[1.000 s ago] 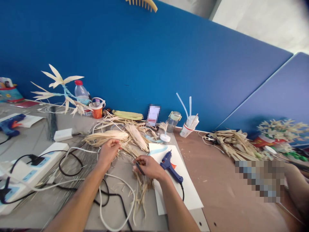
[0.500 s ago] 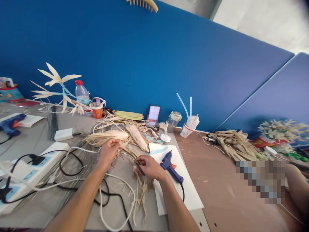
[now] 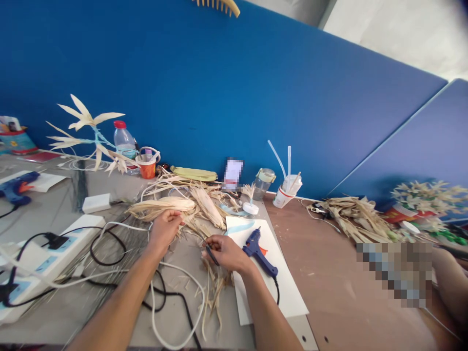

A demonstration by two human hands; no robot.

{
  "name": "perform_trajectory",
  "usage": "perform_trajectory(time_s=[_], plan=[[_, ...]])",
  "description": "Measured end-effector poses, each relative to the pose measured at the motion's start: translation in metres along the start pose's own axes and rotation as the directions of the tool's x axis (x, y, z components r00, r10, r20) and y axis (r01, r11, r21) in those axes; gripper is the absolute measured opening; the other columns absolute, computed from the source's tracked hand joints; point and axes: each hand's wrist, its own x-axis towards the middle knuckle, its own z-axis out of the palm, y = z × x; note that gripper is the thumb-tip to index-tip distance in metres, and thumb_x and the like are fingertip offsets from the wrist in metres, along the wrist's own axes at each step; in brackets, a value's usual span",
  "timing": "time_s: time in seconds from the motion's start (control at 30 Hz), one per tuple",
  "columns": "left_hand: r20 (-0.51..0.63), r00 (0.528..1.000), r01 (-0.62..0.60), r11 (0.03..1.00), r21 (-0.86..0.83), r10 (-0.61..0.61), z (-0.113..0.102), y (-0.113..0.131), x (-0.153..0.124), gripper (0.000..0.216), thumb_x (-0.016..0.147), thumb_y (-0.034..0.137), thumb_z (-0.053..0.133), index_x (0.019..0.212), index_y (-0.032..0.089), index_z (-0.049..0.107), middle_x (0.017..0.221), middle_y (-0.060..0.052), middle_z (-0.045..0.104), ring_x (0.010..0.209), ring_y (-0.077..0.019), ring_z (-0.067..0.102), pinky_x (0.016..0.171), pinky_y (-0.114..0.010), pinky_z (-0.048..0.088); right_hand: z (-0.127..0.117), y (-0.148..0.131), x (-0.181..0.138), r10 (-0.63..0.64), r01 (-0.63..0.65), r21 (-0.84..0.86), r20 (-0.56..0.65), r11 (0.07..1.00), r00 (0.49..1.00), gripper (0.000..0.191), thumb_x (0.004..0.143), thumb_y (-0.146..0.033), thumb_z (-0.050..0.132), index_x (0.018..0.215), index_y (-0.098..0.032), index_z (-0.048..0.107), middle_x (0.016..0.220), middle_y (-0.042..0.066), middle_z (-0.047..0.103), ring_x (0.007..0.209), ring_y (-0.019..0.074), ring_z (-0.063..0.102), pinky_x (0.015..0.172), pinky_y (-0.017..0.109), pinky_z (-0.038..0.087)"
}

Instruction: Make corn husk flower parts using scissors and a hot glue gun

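My left hand point(image 3: 167, 229) is closed in a pinch in front of a dried corn husk bundle point(image 3: 164, 207); whatever lies between its fingertips is too small to make out. To its right my right hand point(image 3: 224, 251) is wrapped round a slim black tool point(image 3: 212, 255), its kind partly hidden by the fingers. The two hands are apart. Loose husk strips point(image 3: 214, 297) lie below my right hand. A second husk bundle point(image 3: 207, 207) lies behind the hands. Right of my right hand, a blue glue gun point(image 3: 260, 251) rests on a white sheet point(image 3: 288, 295).
A power strip point(image 3: 78, 234) with cables stands at left, and a white cable point(image 3: 199, 312) loops in front. Behind are a plastic bottle point(image 3: 124, 141), a husk flower point(image 3: 86, 117), an orange cup point(image 3: 147, 168) and a paper cup point(image 3: 284, 195). Another person's arm point(image 3: 451, 278) reaches in at right.
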Motion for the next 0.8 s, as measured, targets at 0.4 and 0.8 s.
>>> perform_trajectory(time_s=[0.4,0.8], plan=[[0.013,1.000,0.008,1.000,-0.007,-0.008,0.000,0.001,0.000,0.025,0.058,0.034,0.065,0.077,0.019,0.057,0.054,0.003,0.061,0.038,-0.0097,0.040,0.042,-0.022,0.026,-0.001,-0.007,-0.002,0.078,-0.081,0.089,0.031,0.993,0.996,0.025,0.071,-0.027,0.067,0.092,-0.014,0.065,0.058,-0.005,0.050,0.052,0.0087,0.042,0.051,0.021,0.033],[0.007,1.000,-0.002,0.999,-0.035,0.002,0.001,0.003,-0.002,0.025,0.059,0.034,0.067,0.075,0.018,0.057,0.055,0.001,0.062,0.038,-0.0092,0.040,0.041,-0.022,0.027,-0.002,-0.016,-0.005,0.112,-0.115,0.246,0.022,0.962,0.993,0.018,0.069,-0.024,0.065,0.085,-0.015,0.063,0.052,-0.006,0.052,0.047,0.0086,0.043,0.051,0.021,0.034]])
